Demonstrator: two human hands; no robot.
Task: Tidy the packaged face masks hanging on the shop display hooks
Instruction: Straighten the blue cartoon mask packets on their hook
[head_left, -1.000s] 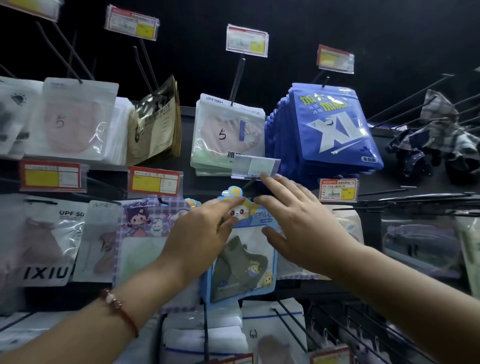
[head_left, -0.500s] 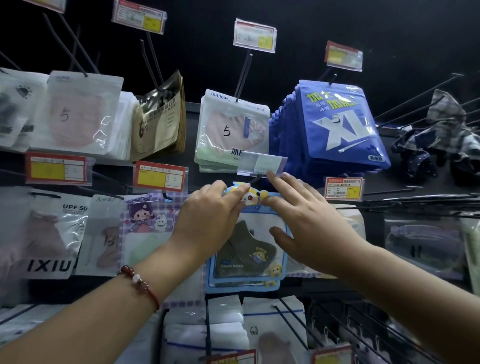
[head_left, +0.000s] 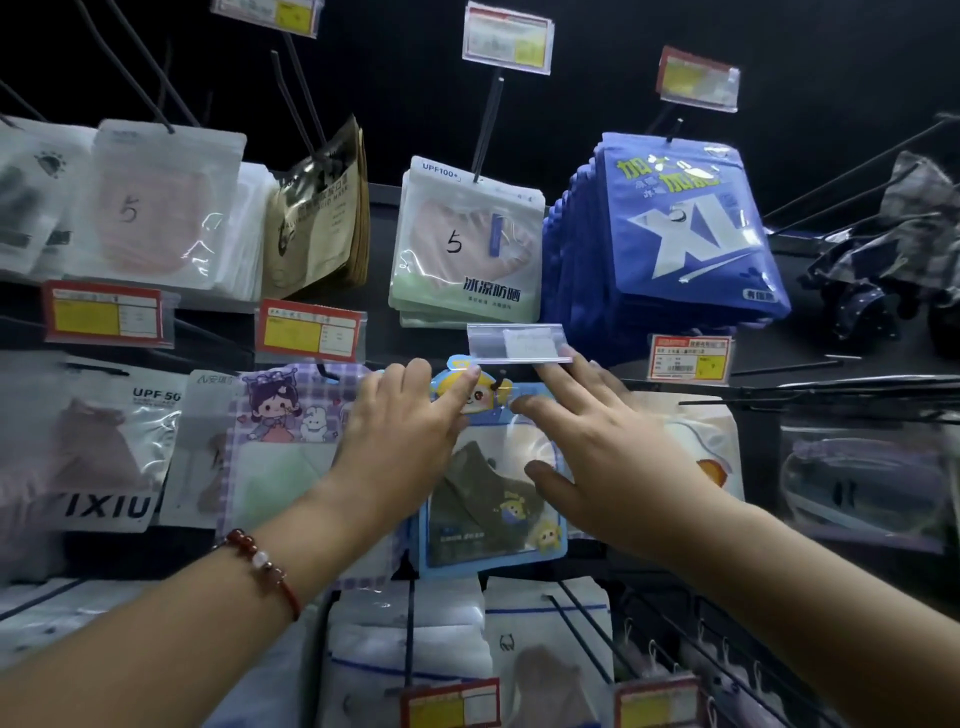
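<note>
1. Head view: left hand (head_left: 400, 441), fingers extended and relaxed, index fingertip touching the cartoon header of the blue-framed clear mask packet (head_left: 488, 499).
2. Right hand (head_left: 597, 441), fingers spread straight, gripping nothing, fingertips at the packet's top edge under a clear plastic price-tag holder (head_left: 514, 343).
3. Packet hangs in the middle row, beside the purple checked cartoon packet (head_left: 285, 415).

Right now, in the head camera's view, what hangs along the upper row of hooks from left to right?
Pink mask pack marked 5 → brown packs → UPF100+ pack → blue XL packs → plaid fabric items.
</note>
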